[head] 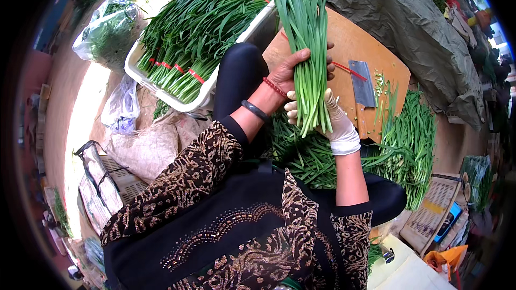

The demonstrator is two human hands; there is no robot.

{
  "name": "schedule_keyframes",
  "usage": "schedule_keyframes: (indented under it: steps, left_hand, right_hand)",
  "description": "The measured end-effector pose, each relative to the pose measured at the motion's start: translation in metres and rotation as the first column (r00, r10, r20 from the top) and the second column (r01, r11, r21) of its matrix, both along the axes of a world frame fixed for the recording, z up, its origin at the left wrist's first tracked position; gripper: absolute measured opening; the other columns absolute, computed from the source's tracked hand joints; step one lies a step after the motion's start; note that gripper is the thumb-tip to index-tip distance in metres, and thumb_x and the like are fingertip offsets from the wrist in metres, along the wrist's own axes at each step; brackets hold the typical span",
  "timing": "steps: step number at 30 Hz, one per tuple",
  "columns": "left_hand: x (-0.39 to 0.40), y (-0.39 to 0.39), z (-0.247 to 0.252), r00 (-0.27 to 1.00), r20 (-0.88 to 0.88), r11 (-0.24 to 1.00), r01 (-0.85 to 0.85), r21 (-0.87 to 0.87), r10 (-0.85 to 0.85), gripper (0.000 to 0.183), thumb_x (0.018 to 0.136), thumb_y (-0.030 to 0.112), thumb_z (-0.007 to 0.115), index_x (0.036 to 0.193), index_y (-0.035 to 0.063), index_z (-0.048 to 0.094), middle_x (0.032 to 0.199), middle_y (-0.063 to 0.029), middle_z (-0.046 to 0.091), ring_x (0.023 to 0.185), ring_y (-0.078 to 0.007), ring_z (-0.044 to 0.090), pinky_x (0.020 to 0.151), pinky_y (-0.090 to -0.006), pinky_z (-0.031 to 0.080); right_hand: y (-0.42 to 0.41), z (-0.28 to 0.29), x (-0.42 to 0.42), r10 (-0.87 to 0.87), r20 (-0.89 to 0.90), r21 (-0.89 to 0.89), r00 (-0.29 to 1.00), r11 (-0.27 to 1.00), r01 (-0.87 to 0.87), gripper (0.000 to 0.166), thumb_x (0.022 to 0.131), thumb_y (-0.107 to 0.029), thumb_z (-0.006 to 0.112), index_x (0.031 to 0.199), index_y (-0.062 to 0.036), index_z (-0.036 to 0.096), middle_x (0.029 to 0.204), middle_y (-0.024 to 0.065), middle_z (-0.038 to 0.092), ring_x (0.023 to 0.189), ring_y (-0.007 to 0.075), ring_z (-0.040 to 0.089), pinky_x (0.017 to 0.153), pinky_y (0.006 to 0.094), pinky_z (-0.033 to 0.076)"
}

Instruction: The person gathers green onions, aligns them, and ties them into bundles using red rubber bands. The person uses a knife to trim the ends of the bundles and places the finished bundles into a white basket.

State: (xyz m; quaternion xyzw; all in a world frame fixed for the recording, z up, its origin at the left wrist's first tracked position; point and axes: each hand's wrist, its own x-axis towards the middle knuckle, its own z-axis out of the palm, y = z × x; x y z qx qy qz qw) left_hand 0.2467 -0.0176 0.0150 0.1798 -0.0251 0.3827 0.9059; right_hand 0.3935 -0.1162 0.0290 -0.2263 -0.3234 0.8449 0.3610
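Observation:
A bunch of green garlic chives (308,48) is held upright between my two hands, over the near left part of a wooden cutting board (342,32). My bare left hand (291,66) grips it around the middle. Lower down, my gloved right hand (318,112) closes around the pale stem ends. A cleaver (363,84) lies on the board among chopped bits, with a red tie (348,70) across its blade. Loose chives (411,145) lie right of the board, and more leaves (306,157) are below my hands.
At the upper left, a white plastic crate (133,62) holds several red-tied bunches. A bag of greens (109,32) and a woven sack (149,147) are left of it. A grey tarp (387,12) lies behind the board. Another crate (429,209) stands at the lower right.

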Motion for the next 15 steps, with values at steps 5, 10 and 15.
schedule_keyframes:
  steps: [5,10,15]
  left_hand:
    - [-0.011,0.012,0.006,0.993,-0.077,0.982,-0.071,0.176,0.086,0.073,0.083,0.021,0.073,0.143,0.003,0.036,0.112,-0.0149,0.063,0.109,-0.0312,0.062,0.099,-0.0474,0.05]
    - [-0.005,0.002,0.011,0.982,-0.167,0.957,-0.036,0.288,0.087,0.082,0.078,0.024,0.076,0.145,0.0037,0.033,0.122,-0.0185,0.061,0.116,-0.0343,0.059,0.1,-0.0485,0.048]
    - [-0.001,-0.005,0.007,0.983,-0.162,0.949,-0.03,0.314,0.085,0.085,0.077,0.025,0.078,0.145,0.0006,0.032,0.121,-0.0175,0.062,0.117,-0.0362,0.059,0.099,-0.0465,0.049]
  right_hand:
    - [-0.038,-0.019,0.023,-0.403,-0.021,-0.319,0.915,0.87,0.376,0.097,0.086,-0.074,0.043,0.142,0.0042,0.035,0.138,0.0227,0.047,0.127,0.0347,0.048,0.104,0.0534,0.041]
    - [-0.055,-0.033,0.004,-0.573,-0.121,-0.543,0.811,0.722,0.429,0.087,0.088,-0.074,0.041,0.145,-0.0085,0.037,0.147,0.014,0.041,0.134,0.0357,0.039,0.111,0.0663,0.019]
    - [-0.032,-0.027,-0.021,-0.724,-0.17,-0.629,0.668,0.602,0.492,0.08,0.09,-0.068,0.046,0.144,-0.0093,0.039,0.144,0.0123,0.046,0.132,0.0311,0.043,0.108,0.0651,0.028]
